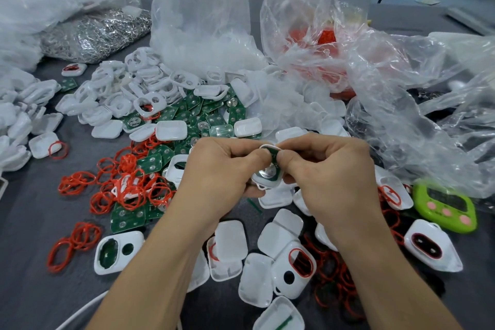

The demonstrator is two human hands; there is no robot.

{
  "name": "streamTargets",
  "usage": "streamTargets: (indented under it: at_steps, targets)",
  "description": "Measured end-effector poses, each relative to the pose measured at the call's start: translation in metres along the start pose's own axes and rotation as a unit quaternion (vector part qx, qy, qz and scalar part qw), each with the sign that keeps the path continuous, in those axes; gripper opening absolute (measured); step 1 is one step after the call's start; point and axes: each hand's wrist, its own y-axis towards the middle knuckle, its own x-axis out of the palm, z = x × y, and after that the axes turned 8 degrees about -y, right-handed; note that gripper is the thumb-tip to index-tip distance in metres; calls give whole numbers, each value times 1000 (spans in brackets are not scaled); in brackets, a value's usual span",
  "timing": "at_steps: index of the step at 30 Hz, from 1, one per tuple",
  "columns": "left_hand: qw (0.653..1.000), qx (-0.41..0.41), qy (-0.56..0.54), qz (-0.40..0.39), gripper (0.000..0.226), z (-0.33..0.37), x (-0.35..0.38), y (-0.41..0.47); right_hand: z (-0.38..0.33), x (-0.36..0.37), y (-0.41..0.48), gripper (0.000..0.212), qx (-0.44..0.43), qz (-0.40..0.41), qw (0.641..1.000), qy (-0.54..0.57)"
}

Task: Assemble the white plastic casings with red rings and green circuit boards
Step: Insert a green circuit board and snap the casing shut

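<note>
Left hand (222, 171) and right hand (329, 174) both pinch one white casing (270, 185) holding one green circuit board (274, 155). Left of it, red rings (128, 190) too many to count; right, one green timer (444, 206).

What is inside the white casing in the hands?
A green circuit board with a silver disc lies in the white casing. The left hand and right hand hide its upper part.

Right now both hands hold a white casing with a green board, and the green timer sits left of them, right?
No. The head view shows the green timer to their right. The left hand and right hand do hold the white casing with its green board.
</note>
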Motion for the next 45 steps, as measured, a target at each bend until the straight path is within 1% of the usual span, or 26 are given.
streamTargets:
  at_steps: [2,3,4,6,7,8,11,15,21,25,29,32,34,37,39,42,45]
  targets:
    - [1000,-10,-2,-16,22,0,-2,0,1,0,1,21,6,-5,1000,-3]
    - [999,-18,-2,-39,23,1,-3,0,1,-1,2,22,8,-6,1000,-4]
    - [997,-23,3,-73,33,2,-5,0,2,-2,3,20,10,-6,1000,-4]
    - [989,-17,38,-140,62,3,-8,-1,2,-5,5,18,20,-8,1000,1]
    - [986,-11,58,-155,72,3,-8,-1,3,-7,6,18,25,-11,1000,4]
    - [985,-6,67,-156,77,2,-7,0,3,-8,6,19,31,-14,999,7]
    - [990,0,41,-135,74,1,-5,0,4,-10,8,15,44,-24,999,16]
    - [992,-4,8,-128,70,-2,-4,2,5,-7,9,14,57,-18,998,16]
    - [992,-1,3,-124,68,-2,-4,2,5,-7,8,8,63,-5,998,27]
    - [993,1,-8,-118,65,-1,-4,2,4,-13,12,15,78,26,996,44]
    - [995,1,-23,-101,63,-1,-4,1,7,-21,16,18,75,55,995,21]
    - [995,3,-32,-96,63,-2,-5,1,8,-24,17,23,63,57,996,3]
    - [995,4,-31,-95,63,-2,-5,1,9,-26,18,26,47,70,996,-30]
    - [995,0,-45,-85,64,-3,-7,2,11,-34,20,28,7,89,984,-157]
    - [996,5,-50,-69,63,-3,-9,2,10,-38,20,28,-5,56,968,-244]
    - [997,5,-59,-49,60,-3,-13,4,9,-33,16,24,-12,-26,958,-286]
    - [998,-2,-59,-34,58,-4,-15,6,10,-21,13,34,-55,-69,931,-353]
